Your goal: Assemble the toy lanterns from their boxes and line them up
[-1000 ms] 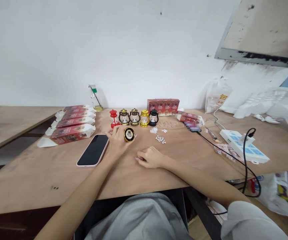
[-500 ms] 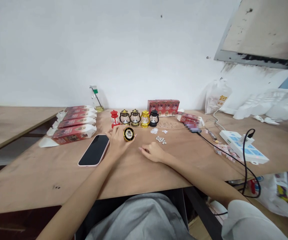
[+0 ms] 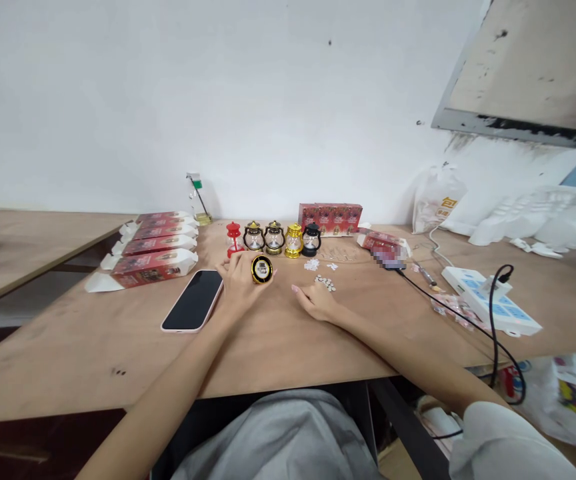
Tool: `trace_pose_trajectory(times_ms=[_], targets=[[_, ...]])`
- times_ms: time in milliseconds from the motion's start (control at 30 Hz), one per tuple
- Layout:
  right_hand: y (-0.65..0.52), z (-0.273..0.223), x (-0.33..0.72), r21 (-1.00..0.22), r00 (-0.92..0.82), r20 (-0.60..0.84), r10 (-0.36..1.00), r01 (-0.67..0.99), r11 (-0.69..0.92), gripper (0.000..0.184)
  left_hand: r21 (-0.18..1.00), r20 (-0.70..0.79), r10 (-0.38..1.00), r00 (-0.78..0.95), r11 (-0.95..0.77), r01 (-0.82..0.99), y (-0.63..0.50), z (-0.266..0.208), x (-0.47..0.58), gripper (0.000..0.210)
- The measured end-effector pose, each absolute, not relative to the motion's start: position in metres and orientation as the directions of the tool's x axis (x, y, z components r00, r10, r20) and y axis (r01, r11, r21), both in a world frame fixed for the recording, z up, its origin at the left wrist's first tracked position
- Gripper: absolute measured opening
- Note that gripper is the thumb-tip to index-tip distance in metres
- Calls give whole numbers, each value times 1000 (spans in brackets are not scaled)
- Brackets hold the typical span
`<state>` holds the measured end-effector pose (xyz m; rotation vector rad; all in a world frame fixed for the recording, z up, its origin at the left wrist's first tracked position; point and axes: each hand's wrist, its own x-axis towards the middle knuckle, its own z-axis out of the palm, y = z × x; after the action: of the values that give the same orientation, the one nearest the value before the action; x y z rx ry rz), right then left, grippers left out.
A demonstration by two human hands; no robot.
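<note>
My left hand (image 3: 238, 277) is wrapped round a small lantern (image 3: 262, 269), whose round black base with a gold rim and a silvery centre faces me. My right hand (image 3: 317, 302) rests low over the table beside a cluster of button cells (image 3: 326, 283). Its thumb points left and the other fingers are curled; whatever they hold, if anything, is hidden. Behind the hands stand a red lantern (image 3: 233, 240), two bronze-coloured lanterns (image 3: 274, 238), a gold lantern (image 3: 294, 241) and a black lantern (image 3: 311, 240) in a row. Small white pieces (image 3: 311, 265) lie behind the cells.
A phone (image 3: 193, 301) lies left of my left hand. Several opened red boxes (image 3: 153, 265) are at the left, and more red boxes (image 3: 331, 220) stand by the wall. A power strip (image 3: 493, 300) with a black cable (image 3: 448, 310) lies on the right.
My right hand has moved right, closer to the button cells. My left hand still holds the lantern with its base towards me. The view has shifted slightly.
</note>
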<state>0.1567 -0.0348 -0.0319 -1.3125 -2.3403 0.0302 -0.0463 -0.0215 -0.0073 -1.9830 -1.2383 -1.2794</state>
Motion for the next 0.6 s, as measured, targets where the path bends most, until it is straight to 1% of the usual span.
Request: trace_pose_trajectory(times_ms=[100, 200, 333, 400, 533, 600], targets=[[-40, -32, 166, -151, -518, 454, 725, 757, 636, 48, 97, 879, 452, 152, -481, 871, -21, -8, -47, 32], [-47, -34, 176, -93, -585, 475, 658, 710, 699, 43, 110, 869, 471, 153, -484, 868, -21, -10, -47, 32], [-45, -32, 185, -122, -609, 416, 675, 699, 705, 43, 125, 863, 483, 147, -486, 865, -22, -9, -46, 32], [-33, -26, 188, -171, -548, 426, 720, 733, 658, 45, 119, 862, 481, 159, -497, 860, -23, -7, -45, 33], [9, -7, 190, -331, -268, 461, 846, 832, 445, 48, 107, 855, 484, 187, -516, 850, -26, -6, -45, 34], [31, 0, 188, -358, -179, 445, 878, 863, 357, 48, 108, 852, 488, 192, -523, 846, -26, -7, -45, 34]])
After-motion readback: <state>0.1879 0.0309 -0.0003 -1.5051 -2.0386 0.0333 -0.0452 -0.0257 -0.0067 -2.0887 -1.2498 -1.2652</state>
